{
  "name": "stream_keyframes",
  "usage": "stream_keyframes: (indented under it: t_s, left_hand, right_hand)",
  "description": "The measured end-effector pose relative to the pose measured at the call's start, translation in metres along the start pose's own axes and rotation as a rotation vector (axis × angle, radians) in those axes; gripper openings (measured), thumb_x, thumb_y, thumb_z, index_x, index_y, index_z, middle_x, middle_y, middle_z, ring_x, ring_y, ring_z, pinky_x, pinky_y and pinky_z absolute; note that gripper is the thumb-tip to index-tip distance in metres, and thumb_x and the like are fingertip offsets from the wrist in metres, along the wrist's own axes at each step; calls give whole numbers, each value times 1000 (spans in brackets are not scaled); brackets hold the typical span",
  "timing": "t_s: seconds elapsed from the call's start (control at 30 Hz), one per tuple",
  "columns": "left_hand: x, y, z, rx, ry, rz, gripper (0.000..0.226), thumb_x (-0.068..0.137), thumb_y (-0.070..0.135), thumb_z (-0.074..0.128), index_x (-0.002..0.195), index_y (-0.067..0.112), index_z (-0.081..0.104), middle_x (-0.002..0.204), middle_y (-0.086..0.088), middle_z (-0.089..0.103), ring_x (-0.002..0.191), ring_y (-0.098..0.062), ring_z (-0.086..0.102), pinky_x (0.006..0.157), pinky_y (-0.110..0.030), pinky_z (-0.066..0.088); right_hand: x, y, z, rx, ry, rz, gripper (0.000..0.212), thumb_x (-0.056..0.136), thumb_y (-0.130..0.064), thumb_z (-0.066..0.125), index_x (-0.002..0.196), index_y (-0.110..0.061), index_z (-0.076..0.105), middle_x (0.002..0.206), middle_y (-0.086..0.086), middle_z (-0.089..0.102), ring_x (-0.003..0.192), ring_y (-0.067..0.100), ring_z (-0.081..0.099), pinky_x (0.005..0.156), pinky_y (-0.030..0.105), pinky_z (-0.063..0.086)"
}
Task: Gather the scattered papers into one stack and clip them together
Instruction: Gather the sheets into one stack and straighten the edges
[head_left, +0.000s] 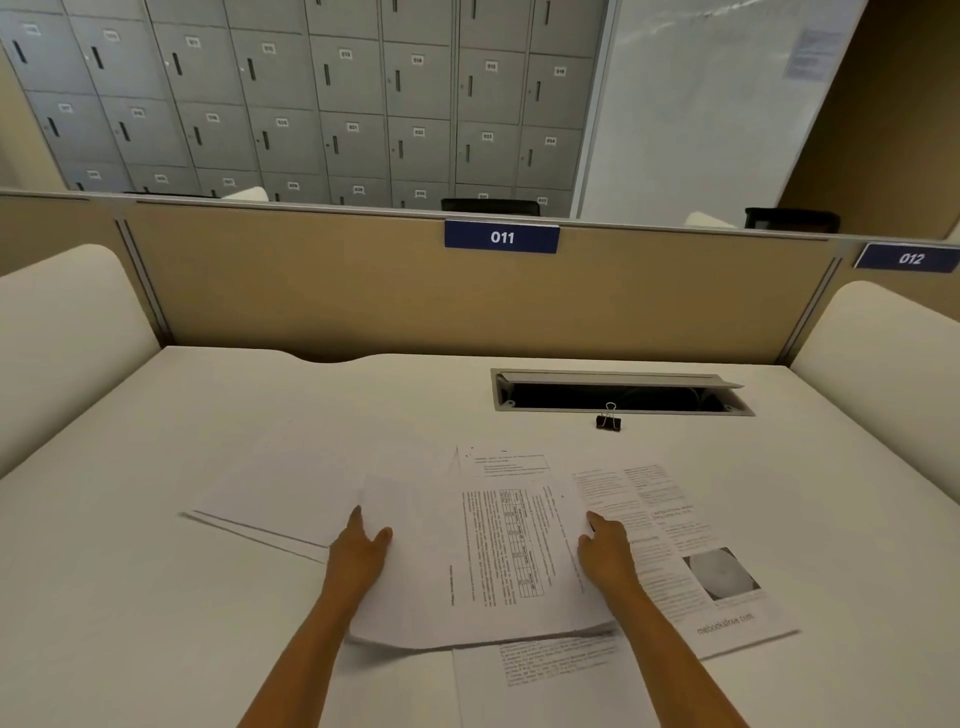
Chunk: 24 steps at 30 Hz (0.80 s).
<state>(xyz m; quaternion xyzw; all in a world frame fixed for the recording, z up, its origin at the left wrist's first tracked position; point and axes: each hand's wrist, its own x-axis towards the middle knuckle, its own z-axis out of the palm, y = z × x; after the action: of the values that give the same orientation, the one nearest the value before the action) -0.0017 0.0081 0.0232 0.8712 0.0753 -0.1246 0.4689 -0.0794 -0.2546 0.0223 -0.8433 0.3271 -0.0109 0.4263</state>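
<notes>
Several printed papers lie spread and overlapping on the white desk (156, 441). A sheet with a table (504, 551) lies on top in the middle. My left hand (358, 545) rests with straight fingers on its left edge, thumb on top. My right hand (605, 548) touches its right edge, index finger pointing forward. A sheet with a round photo (691, 551) lies to the right, a blank sheet (280, 488) to the left, another printed sheet (550, 675) near the front edge. A black binder clip (608, 419) stands behind the papers, apart from both hands.
An open cable slot (618, 396) is set in the desk just behind the clip. A tan partition with a blue sign 011 (502, 237) closes the back. White side dividers (62, 332) flank the desk. Grey lockers stand beyond.
</notes>
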Motion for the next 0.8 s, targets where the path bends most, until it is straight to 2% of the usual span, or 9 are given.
stream_keyframes:
  t_s: [0.17, 0.3, 0.4, 0.47, 0.57, 0.63, 0.73, 0.8]
  left_hand:
    - [6, 10, 3, 78, -65, -43, 60, 100, 31, 30, 147, 1, 7, 152, -23, 23, 139, -35, 27, 113, -40, 21]
    - [6, 16, 3, -19, -78, -130, 59, 101, 34, 24, 147, 0, 10, 155, -20, 15, 142, -33, 20, 114, -40, 18]
    - [6, 17, 7, -70, -73, -139, 59, 101, 33, 24, 148, 1, 6, 156, -19, 11, 143, -33, 16, 115, -41, 16]
    - [5, 16, 8, -39, -55, -127, 56, 101, 27, 28, 146, -1, 12, 153, -21, 19, 140, -34, 23, 113, -41, 21]
    - [4, 9, 0, -61, -1, -74, 44, 93, 10, 48, 134, -3, 40, 134, -23, 49, 121, -37, 49, 100, -40, 39]
    - [4, 9, -9, -148, 20, -40, 42, 85, 2, 58, 127, 0, 50, 125, -20, 58, 110, -36, 57, 94, -40, 45]
    - [2, 21, -23, -309, 56, 132, 42, 82, 5, 65, 123, 6, 54, 119, -16, 62, 102, -33, 61, 91, -45, 51]
    - [-2, 33, -33, -421, 102, 304, 35, 85, 13, 64, 119, 12, 55, 112, -10, 64, 94, -26, 63, 83, -40, 54]
  right_hand:
    - [9, -8, -12, -48, -87, 104, 52, 97, -2, 32, 148, -10, 24, 153, 16, 23, 137, 32, 32, 112, 35, 27]
    - [8, -6, -16, 63, -53, 46, 52, 97, 2, 31, 147, -6, 25, 154, 12, 26, 139, 28, 29, 112, 32, 24]
    - [7, -5, -16, 68, -99, 44, 51, 96, 2, 32, 147, -4, 26, 155, 11, 24, 142, 27, 24, 115, 33, 19]
    - [8, -4, -20, 95, -136, 43, 51, 94, 1, 40, 145, -3, 32, 151, 13, 33, 137, 28, 32, 114, 36, 25]
    - [8, 0, -28, 209, -152, 87, 55, 85, -1, 64, 136, -3, 45, 138, 15, 51, 125, 31, 49, 108, 40, 38]
    - [7, 0, -33, 246, -140, 86, 52, 80, -2, 70, 129, -1, 53, 131, 16, 57, 117, 32, 55, 103, 42, 43]
    - [6, -7, -46, 406, -74, -15, 44, 78, -3, 72, 121, -4, 60, 121, 15, 64, 100, 27, 63, 90, 40, 51]
    - [2, -15, -56, 533, 2, -145, 36, 79, -11, 73, 113, -14, 61, 114, 8, 67, 92, 21, 66, 74, 33, 56]
